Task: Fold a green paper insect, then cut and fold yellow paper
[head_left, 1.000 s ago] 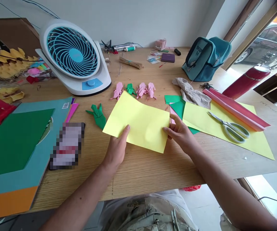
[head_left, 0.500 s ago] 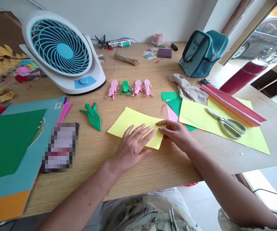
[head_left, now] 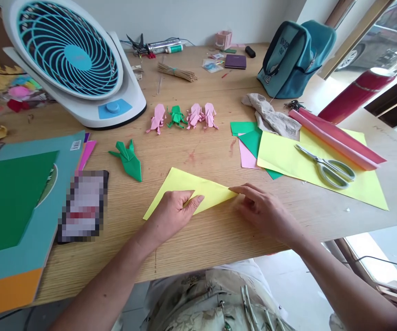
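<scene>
A sheet of yellow paper (head_left: 175,180) lies folded on the table before me, tapering to a point at its right end. Over its lower left part rests my left hand (head_left: 174,207), fingers curled under, thumb and forefinger on the paper. My right hand (head_left: 258,207) has its fingertips closed on the right-hand tip. Left of the sheet sits a green folded-paper figure (head_left: 129,160). Behind it stand pink paper figures (head_left: 194,115) and a green paper figure (head_left: 176,116) in a row.
To the right, scissors (head_left: 325,165) lie on larger yellow paper (head_left: 281,154), beside green sheets (head_left: 251,142) and a red bottle (head_left: 357,95). A phone (head_left: 83,207), a blue folder (head_left: 46,250) and a fan (head_left: 77,59) occupy the left. A teal bag (head_left: 293,59) stands behind.
The yellow paper has gone from a four-sided piece to a pointed shape and has turned. My left hand has curled from lying flat; my right hand has moved slightly right and down.
</scene>
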{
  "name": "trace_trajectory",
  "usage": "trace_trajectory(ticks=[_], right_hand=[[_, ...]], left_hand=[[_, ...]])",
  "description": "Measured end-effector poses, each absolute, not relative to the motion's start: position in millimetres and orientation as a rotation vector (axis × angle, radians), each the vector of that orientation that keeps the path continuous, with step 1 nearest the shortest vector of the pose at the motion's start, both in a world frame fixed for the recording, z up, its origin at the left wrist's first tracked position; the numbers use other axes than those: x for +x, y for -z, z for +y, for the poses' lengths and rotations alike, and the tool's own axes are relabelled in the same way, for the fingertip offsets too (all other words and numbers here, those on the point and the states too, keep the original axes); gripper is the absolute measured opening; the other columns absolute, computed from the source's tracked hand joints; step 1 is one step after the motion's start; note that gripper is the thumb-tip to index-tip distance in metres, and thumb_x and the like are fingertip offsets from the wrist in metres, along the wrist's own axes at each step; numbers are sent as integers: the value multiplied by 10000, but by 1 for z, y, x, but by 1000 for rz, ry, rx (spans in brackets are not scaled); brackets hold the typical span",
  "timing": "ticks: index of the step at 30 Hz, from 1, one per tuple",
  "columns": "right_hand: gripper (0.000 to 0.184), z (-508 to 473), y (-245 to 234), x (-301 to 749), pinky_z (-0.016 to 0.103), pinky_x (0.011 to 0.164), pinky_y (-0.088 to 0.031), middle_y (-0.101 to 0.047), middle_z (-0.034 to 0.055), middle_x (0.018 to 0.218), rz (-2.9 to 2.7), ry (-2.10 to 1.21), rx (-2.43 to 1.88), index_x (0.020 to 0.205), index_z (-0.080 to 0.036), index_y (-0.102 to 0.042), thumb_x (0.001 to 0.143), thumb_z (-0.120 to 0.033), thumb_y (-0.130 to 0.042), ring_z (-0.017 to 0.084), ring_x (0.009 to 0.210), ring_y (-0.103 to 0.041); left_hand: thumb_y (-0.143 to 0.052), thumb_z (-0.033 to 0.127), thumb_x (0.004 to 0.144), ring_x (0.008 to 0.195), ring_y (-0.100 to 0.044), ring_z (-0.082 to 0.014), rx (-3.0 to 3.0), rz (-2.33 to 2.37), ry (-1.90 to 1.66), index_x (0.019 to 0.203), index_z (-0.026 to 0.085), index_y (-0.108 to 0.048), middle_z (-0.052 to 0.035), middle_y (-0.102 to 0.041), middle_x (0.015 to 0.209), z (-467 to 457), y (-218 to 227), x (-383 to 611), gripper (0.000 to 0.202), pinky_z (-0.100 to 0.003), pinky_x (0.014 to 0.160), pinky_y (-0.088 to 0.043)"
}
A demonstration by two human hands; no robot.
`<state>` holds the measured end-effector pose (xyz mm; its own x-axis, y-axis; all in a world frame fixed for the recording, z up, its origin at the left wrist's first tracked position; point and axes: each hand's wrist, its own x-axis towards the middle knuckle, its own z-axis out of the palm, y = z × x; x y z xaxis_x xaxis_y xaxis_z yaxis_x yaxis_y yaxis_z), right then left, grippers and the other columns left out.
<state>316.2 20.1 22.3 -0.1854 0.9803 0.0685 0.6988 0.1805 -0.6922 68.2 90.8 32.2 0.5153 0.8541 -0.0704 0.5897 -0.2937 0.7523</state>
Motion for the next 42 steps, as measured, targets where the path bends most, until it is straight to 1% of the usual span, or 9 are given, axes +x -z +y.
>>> trace_trajectory(ticks=[5,11,15,17,22,26,30,36,42], right_hand=[[91,17,-13,312,272,613,-448,-604,38,935,-1847,-628,-1630,961,-208,-641,933,-239,-559,121,651,-543],[118,19,-8,307,285,637,-450,-554,37,875,-1827,-523,-1672,831,-205,-602,934,-247,-561,147,708,-553],[101,20,-7,303,303,636,-463,-552,44,913,-1833,-493,-1727,874,-209,-611,937,-276,-567,146,689,-563],[113,20,-6,303,314,635,-470,-552,47,925,-1834,-477,-1754,892,-209,-614,939,-303,-573,144,672,-568],[142,20,-6,304,334,639,-489,-568,58,927,-1830,-447,-1784,911,-211,-614,946,-341,-569,166,693,-594],[138,20,-6,306,346,656,-502,-584,65,949,-1834,-470,-1783,937,-220,-624,948,-345,-567,180,719,-612],[113,20,-5,306,341,651,-504,-586,59,948,-1825,-487,-1794,937,-227,-623,944,-326,-569,177,712,-615],[77,20,-3,305,338,643,-502,-597,53,947,-1845,-440,-1814,998,-240,-579,936,-287,-571,188,722,-629],[312,14,-1,307,333,627,-534,-558,91,1105,-1794,-390,-1772,1264,-243,-526,954,-216,-523,144,651,-603]], left_hand=[[-478,412,882,561,-275,-95,1908,1224,-331,608,198,-351,52,-251,604,92,-28,67,370,-239,520,-195],[-502,404,864,564,-296,-100,1944,1301,-330,630,200,-393,61,-303,595,96,-24,70,329,-238,532,-217],[-487,411,901,524,-271,-106,2003,1395,-335,636,217,-299,70,-273,548,96,-26,77,379,-249,521,-205],[-498,359,910,527,-310,-117,2114,1455,-353,658,224,-293,66,-323,553,95,-25,79,352,-259,532,-225],[-488,248,938,725,-544,-186,2450,1525,-313,770,216,-454,-18,-582,789,92,-20,83,174,-290,604,-331],[-482,271,964,774,-586,-208,2551,1535,-226,848,203,-528,-44,-616,875,96,-19,84,142,-301,598,-372],[-499,256,961,829,-593,-230,2700,1482,-221,834,196,-544,-57,-629,873,100,-23,87,147,-327,692,-420],[-509,268,963,785,-636,-221,2596,1574,-166,879,197,-565,-50,-677,885,116,-29,89,124,-317,573,-339],[-516,309,963,771,-644,-218,2644,1592,-81,924,198,-597,-47,-672,937,124,-27,91,142,-311,536,-289]])
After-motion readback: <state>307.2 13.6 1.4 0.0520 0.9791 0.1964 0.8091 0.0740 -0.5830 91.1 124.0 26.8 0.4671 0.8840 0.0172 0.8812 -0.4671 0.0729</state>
